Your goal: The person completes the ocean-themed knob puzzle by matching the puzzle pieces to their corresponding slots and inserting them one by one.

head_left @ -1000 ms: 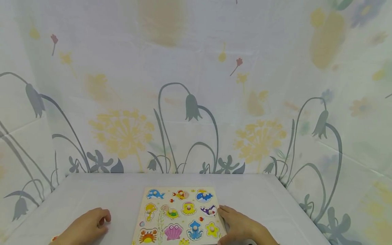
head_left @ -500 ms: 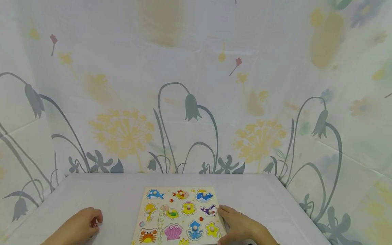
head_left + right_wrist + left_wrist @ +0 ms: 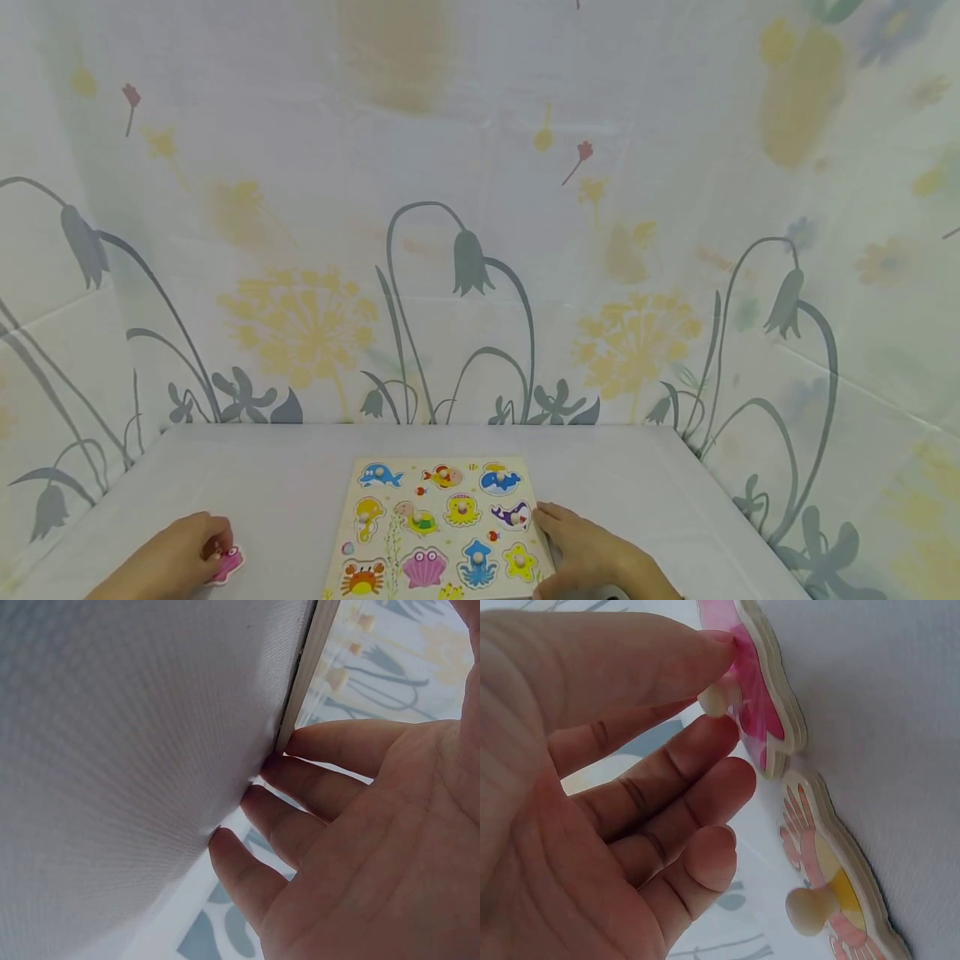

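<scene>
My left hand point(image 3: 176, 554) is low at the left, pinching the pale knob point(image 3: 718, 699) of a pink shell puzzle piece point(image 3: 227, 567) between thumb and fingers. Beside it in the left wrist view lies an orange-pink crab-like piece point(image 3: 832, 862) with its own knob. The wooden sea-animal puzzle board point(image 3: 397, 546) lies on the table in front. Most of its pictures carry knobs; the pink shell point(image 3: 424, 569) and the crab point(image 3: 363, 577) on it show none. My right hand point(image 3: 588, 550) rests at the board's right edge, fairly straight fingers point(image 3: 337, 742) touching edge and cloth.
A white cloth covers the table point(image 3: 285, 467). Behind and at both sides stands a curtain point(image 3: 480, 250) printed with grey and yellow flowers.
My left hand has moved left and a little down, and the pink shell piece has come into view at its fingers. The right hand and the board stay put.
</scene>
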Motion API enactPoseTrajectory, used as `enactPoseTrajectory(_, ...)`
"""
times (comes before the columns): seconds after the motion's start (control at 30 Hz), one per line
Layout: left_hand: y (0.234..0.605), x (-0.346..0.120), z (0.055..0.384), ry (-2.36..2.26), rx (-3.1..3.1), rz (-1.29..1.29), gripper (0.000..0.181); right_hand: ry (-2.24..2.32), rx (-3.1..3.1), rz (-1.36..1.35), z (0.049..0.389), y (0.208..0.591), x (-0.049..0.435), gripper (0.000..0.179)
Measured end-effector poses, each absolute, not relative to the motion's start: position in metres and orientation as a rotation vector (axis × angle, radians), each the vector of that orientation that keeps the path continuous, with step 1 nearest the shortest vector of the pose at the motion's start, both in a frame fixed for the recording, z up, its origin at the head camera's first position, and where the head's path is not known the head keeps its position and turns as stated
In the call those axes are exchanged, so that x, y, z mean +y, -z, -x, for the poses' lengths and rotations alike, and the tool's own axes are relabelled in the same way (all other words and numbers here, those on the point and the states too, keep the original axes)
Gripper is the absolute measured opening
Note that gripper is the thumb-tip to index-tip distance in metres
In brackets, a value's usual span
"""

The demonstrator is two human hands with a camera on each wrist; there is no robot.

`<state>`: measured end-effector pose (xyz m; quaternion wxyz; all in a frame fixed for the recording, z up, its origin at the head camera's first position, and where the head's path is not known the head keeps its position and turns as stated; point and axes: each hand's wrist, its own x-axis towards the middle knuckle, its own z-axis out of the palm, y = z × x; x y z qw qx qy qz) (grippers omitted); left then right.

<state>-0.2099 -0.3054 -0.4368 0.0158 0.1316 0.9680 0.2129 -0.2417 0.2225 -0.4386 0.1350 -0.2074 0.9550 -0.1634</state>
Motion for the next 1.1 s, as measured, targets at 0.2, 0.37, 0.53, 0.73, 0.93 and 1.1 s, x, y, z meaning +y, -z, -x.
enactPoseTrajectory(0.2, 0.436, -0.305, 0.208, -0.663, 3.001, -0.297, 0.017, 0.476, 2.770, 0.599, 0.243, 0.439, 0.223, 0.107)
enactPoseTrajectory(0.37, 0.437, -0.307, 0.207, -0.684, 3.013, -0.368, 0.017, 0.480, 2.770, 0.597, 0.243, 0.439, 0.222, 0.107)
enactPoseTrajectory(0.53, 0.437, -0.310, 0.206, -0.683, 3.041, -0.476, 0.018, 0.488, 2.767, 0.587, 0.241, 0.438, 0.222, 0.107)
enactPoseTrajectory(0.73, 0.437, -0.309, 0.206, -0.700, 3.016, -0.428, 0.018, 0.488, 2.765, 0.594, 0.240, 0.438, 0.222, 0.106)
enactPoseTrajectory(0.93, 0.436, -0.307, 0.207, -0.702, 3.026, -0.499, 0.017, 0.486, 2.766, 0.583, 0.241, 0.438, 0.222, 0.106)
enactPoseTrajectory(1.1, 0.433, -0.297, 0.208, -0.717, 3.012, -0.538, 0.015, 0.483, 2.768, 0.580, 0.242, 0.439, 0.222, 0.106)
